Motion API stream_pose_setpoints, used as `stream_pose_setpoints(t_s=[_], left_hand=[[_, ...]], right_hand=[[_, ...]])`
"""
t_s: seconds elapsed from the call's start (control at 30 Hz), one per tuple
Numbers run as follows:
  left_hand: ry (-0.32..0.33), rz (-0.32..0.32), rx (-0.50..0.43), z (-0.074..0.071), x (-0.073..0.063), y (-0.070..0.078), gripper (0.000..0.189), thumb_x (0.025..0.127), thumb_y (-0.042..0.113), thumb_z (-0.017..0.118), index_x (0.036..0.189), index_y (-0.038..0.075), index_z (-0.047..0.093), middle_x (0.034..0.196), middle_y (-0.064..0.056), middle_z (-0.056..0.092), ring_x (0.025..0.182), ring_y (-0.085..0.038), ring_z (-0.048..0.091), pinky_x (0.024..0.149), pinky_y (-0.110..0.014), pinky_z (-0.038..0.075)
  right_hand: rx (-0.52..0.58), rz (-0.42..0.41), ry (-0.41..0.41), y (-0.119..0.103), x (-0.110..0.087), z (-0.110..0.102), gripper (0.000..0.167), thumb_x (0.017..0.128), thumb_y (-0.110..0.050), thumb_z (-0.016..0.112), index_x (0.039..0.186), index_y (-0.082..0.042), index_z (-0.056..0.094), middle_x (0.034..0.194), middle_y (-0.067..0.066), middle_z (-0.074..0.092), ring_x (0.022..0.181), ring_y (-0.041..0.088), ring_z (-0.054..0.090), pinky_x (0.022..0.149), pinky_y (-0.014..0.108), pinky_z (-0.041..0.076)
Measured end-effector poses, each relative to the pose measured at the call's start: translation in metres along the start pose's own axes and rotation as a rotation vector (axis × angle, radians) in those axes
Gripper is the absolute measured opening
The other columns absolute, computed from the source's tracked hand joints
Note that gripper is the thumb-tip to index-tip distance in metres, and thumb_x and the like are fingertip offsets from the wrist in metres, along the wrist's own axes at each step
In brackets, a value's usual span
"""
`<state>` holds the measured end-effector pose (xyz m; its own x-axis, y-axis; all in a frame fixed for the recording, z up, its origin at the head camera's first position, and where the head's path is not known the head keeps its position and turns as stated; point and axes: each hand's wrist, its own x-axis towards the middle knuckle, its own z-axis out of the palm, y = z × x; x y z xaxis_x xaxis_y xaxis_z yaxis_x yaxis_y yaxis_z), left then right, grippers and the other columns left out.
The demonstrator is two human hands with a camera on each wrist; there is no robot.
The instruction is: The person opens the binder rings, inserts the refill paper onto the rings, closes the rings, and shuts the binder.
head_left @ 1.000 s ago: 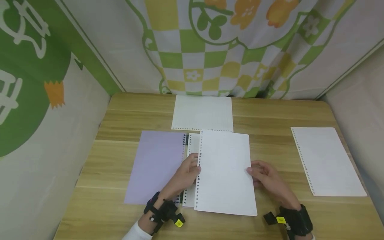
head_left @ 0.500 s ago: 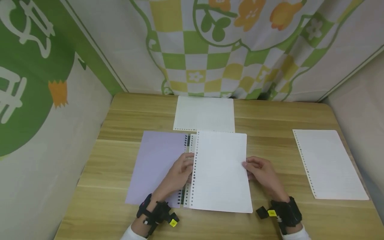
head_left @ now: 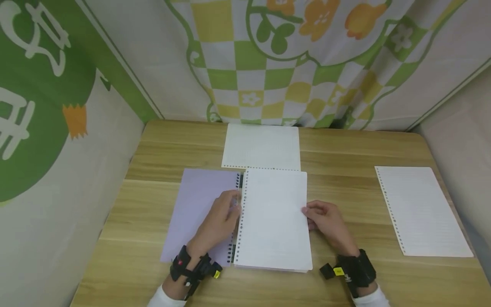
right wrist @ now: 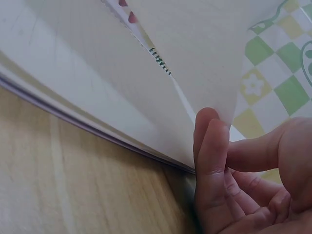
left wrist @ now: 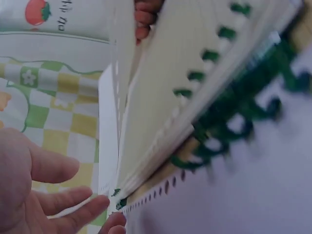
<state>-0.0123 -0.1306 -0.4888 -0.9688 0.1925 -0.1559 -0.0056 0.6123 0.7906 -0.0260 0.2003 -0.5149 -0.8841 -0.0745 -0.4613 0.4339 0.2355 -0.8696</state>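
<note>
Punched sheet (head_left: 276,217): stood lengthwise along the green binding (left wrist: 253,80), right of it; outer edge pinched by right hand (head_left: 327,219). Left hand (head_left: 218,217): nearer binding, fingers loosely extended.

"How does the head view look?"

"Softly lit, a bit dim. The curtain (head_left: 249,51) darkens in its folds toward two o'clock; the white sheet (head_left: 274,217) at five o'clock shows hardly any surface detail."

"And the left wrist?"

"Cool-toned and blurry, the green rings (left wrist: 243,80) toward three o'clock badly smeared."

"The right?"

"Dim too. A soft diagonal shadow crosses the page (right wrist: 97,78) at ten o'clock, and a dark, unfocused patch lies toward five."
</note>
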Motion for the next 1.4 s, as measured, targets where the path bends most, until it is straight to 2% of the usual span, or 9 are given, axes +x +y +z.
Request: stream_pose_setpoints(t_s=[0.1,0.2,0.3,0.47,0.7,1.1,1.4], left_hand=[[-0.021,0.042,0.099,0.002,0.003,-0.003,0.052,0.112,0.023,0.052,0.162,0.011,0.044,0.168,-0.009,0.042,0.149,-0.033,0.041,0.121,-0.057,0.038],[-0.039,0.089,0.181,0.003,0.004,-0.003,0.057,0.111,0.025,0.053,0.165,0.01,0.04,0.175,-0.006,0.033,0.158,-0.038,0.028,0.126,-0.063,0.027],[-0.057,0.113,0.232,0.003,0.004,-0.002,0.059,0.111,0.026,0.053,0.166,0.009,0.039,0.177,-0.005,0.028,0.159,-0.043,0.024,0.124,-0.067,0.025],[-0.084,0.111,0.289,0.005,0.006,-0.002,0.06,0.112,0.029,0.052,0.166,0.009,0.037,0.178,-0.007,0.024,0.16,-0.046,0.02,0.124,-0.068,0.024],[-0.074,0.116,0.323,0.006,0.008,0.0,0.061,0.111,0.03,0.055,0.165,0.006,0.039,0.177,-0.009,0.026,0.16,-0.048,0.02,0.125,-0.069,0.021],[-0.089,0.122,0.337,0.007,0.012,-0.001,0.06,0.11,0.031,0.056,0.163,0.006,0.043,0.177,-0.011,0.026,0.158,-0.049,0.02,0.124,-0.07,0.019],[-0.112,0.117,0.342,0.004,0.005,-0.001,0.061,0.109,0.03,0.059,0.163,0.006,0.043,0.177,-0.013,0.027,0.159,-0.051,0.02,0.124,-0.072,0.019]], right_hand=[[-0.008,-0.007,0.001,-0.001,0.0,0.003,0.033,0.104,-0.018,0.072,0.125,0.006,0.068,0.099,0.013,0.079,0.08,0.021,0.069,0.072,0.031,0.064],[-0.013,-0.008,0.004,-0.001,0.0,0.004,0.032,0.104,-0.018,0.072,0.125,0.006,0.068,0.099,0.013,0.079,0.08,0.02,0.069,0.071,0.03,0.064],[-0.01,-0.005,0.007,0.0,0.001,0.004,0.03,0.104,-0.017,0.071,0.124,0.006,0.069,0.097,0.012,0.079,0.08,0.02,0.069,0.071,0.03,0.064],[-0.015,0.001,0.009,-0.001,0.002,0.003,0.029,0.105,-0.017,0.07,0.123,0.005,0.069,0.096,0.012,0.079,0.079,0.02,0.069,0.071,0.03,0.064],[-0.029,-0.001,0.017,-0.001,0.004,0.003,0.031,0.104,-0.019,0.072,0.124,0.004,0.069,0.096,0.012,0.078,0.079,0.02,0.069,0.071,0.03,0.064],[0.024,-0.017,-0.007,-0.003,0.002,0.003,0.033,0.104,-0.016,0.072,0.125,0.008,0.067,0.093,0.009,0.078,0.077,0.015,0.068,0.068,0.029,0.063],[0.019,-0.013,-0.017,-0.003,0.002,0.002,0.035,0.104,-0.017,0.072,0.127,0.008,0.066,0.096,0.01,0.079,0.078,0.016,0.068,0.069,0.029,0.063]])
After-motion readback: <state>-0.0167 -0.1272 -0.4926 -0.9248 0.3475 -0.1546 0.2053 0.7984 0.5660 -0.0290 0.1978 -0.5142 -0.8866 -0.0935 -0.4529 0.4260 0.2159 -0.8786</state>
